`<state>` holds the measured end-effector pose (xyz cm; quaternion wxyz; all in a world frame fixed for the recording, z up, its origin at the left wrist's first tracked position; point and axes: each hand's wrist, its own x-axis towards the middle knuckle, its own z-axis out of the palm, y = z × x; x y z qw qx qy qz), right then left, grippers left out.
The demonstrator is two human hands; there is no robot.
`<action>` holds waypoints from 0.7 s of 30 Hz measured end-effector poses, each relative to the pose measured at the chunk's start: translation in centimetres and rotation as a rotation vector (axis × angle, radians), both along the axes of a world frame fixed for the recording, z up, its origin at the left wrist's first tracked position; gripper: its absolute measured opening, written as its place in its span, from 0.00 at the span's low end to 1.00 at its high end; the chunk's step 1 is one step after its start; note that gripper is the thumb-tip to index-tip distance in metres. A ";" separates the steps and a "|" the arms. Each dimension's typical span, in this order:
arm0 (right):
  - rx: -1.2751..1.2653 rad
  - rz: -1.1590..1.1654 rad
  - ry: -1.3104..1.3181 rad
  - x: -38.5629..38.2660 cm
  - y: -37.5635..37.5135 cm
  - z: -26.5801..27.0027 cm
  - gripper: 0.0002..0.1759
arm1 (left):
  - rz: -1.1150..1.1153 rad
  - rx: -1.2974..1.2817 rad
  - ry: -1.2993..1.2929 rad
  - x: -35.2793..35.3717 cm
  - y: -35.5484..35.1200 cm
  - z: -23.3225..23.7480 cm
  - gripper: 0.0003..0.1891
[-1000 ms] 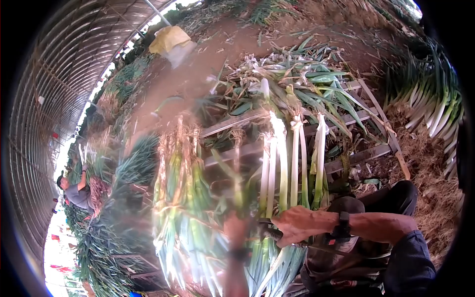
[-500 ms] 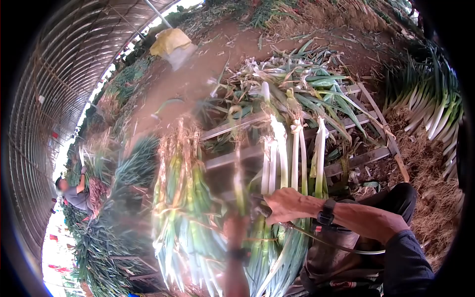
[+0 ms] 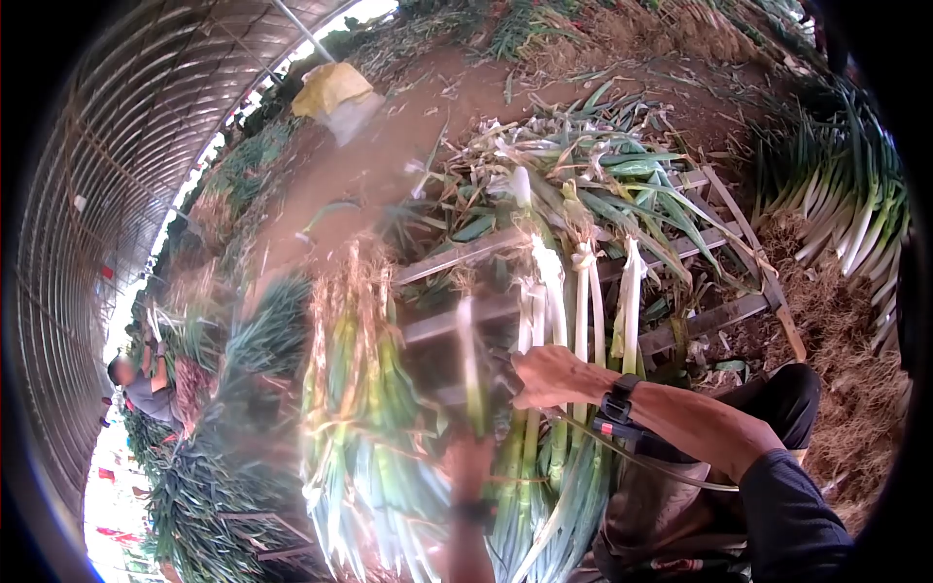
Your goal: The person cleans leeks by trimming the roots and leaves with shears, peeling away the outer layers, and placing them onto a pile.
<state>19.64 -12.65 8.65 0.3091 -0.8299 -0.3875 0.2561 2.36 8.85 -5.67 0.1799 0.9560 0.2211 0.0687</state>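
Note:
My left hand [image 3: 468, 455], blurred and smeared at the lower middle, is closed around a single green onion [image 3: 471, 355]. Its white stalk stands up from the fist, roots pointing away from me. To the right, my right hand [image 3: 559, 377] is closed on what looks like an air gun, mostly hidden by the fingers; a thin hose [image 3: 632, 457] trails from it past the wrist. Below and beyond that hand lie several green onions with clean white stalks [image 3: 549, 291]. Left of my left hand sits a bundle of unpeeled green onions [image 3: 355, 389] with brown roots.
A slatted wooden rack [image 3: 466, 255] carries the onions, with stripped leaves [image 3: 583, 146] heaped at its far side. More white-stalked onions [image 3: 855, 214] are piled at right. A yellow-white bag [image 3: 335, 92] is on the ground. Another person [image 3: 151, 389] works at far left.
The onion in my left hand shows a whiter stalk where brownish skin hung before. My right hand has shifted slightly up and left, and the dark tool is less visible.

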 end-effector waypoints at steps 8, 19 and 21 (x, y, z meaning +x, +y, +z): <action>-0.124 0.016 -0.025 1.8 0.7 1.0 0.15 | 0.013 -0.063 0.067 0.0 -0.3 0.7 0.23; 0.120 0.303 0.319 -5.3 -5.8 4.3 0.17 | 0.019 -0.245 0.177 0.6 0.4 4.9 0.28; 0.049 0.424 0.289 -6.4 -7.1 5.8 0.16 | 0.017 -0.257 0.173 0.2 1.1 4.7 0.29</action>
